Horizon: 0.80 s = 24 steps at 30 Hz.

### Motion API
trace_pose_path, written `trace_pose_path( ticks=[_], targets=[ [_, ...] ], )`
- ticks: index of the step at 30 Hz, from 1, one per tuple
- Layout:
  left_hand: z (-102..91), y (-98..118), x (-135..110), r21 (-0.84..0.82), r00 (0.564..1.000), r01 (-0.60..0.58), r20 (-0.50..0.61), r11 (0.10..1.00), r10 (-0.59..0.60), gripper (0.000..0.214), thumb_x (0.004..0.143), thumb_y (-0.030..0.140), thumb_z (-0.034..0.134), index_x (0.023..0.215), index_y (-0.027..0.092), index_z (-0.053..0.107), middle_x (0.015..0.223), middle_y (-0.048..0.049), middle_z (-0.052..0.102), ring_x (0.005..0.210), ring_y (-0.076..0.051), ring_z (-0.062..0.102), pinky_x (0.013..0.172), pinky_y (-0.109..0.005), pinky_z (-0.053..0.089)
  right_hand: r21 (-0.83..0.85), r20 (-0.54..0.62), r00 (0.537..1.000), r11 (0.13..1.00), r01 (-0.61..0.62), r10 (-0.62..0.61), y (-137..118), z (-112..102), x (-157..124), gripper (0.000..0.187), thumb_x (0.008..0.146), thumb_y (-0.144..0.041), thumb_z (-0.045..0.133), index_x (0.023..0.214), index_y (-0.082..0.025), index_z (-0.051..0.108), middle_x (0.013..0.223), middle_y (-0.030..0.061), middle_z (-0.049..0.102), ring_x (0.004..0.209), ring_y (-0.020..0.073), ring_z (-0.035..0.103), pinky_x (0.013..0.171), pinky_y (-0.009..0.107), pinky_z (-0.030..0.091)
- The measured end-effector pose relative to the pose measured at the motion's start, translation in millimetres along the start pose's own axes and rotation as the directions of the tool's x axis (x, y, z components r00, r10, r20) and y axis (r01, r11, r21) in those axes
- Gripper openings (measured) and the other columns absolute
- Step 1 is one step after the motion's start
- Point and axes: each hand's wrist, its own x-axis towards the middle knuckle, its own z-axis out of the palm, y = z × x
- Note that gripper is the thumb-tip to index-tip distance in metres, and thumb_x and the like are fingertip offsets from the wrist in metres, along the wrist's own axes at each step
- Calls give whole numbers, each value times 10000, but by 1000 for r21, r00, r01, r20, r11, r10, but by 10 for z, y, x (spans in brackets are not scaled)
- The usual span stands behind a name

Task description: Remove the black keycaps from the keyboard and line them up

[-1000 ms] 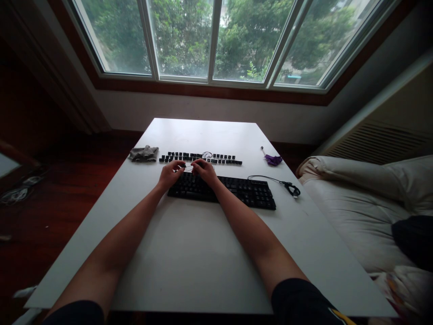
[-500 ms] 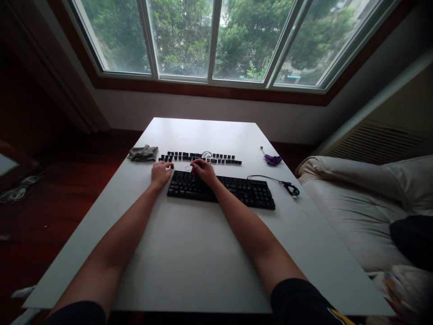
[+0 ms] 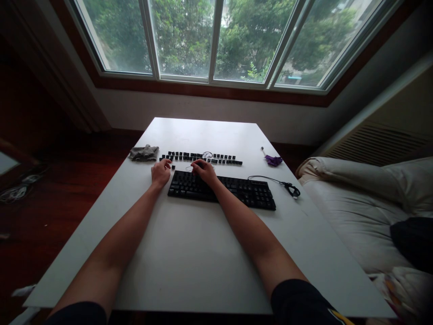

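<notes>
A black keyboard lies on the white table in front of me. My left hand is just off its far left corner, fingers loosely curved and holding nothing visible. Right beside those fingers sits a single black keycap, apart from the hand. My right hand hovers above the keyboard's back edge with its fingers pinched; what is between them, if anything, is too small to make out. Beyond both hands, several loose black keycaps stand in two rows. A thin wire loop lies partly hidden beside my right hand.
A grey cloth lies at the table's left edge. On the right are a purple cloth-like item, a light-handled brush-like tool and the keyboard's bundled cable. Another wire loop lies among the keycaps. A pale sofa borders the table.
My left hand has drawn slightly away from the single keycap, which now shows apart from the fingers. My right hand has stayed almost in place.
</notes>
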Motion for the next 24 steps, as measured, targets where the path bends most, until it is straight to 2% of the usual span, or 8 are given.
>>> trace_pose_path(
  ticks=[3,8,15,24],
  targets=[
    [-14,45,-21,-15,1000,10,26,1000,-10,437,716,41,500,1056,248,680,863,-14,765,892,-253,646,869,-384,431,2,1,1000,1000,4,-4,14,1,5,351,830,-547,677,930,-211,668,693,-2,683,568,139,634,602,271,549],
    [-2,60,-25,65,996,27,80,998,-32,473,749,58,502,1154,262,636,993,16,776,1021,-230,652,932,-363,433,-7,-2,1000,1000,-12,12,18,3,10,362,824,-558,672,931,-213,665,691,-7,682,568,139,637,599,267,548],
    [41,27,2,158,991,16,127,987,-36,496,793,72,505,1240,260,614,1137,-19,749,1102,-257,622,969,-391,436,-28,2,1000,1000,-14,14,-10,1,3,365,828,-564,659,930,-214,663,693,-3,681,576,141,641,602,269,550],
    [91,-24,23,169,986,-48,165,984,20,552,774,108,550,1299,268,597,1213,-28,720,1177,-285,588,1064,-429,394,-37,2,1000,999,2,-2,-18,9,-7,343,845,-542,651,930,-210,661,691,-2,679,582,141,642,615,272,547]
  ],
)
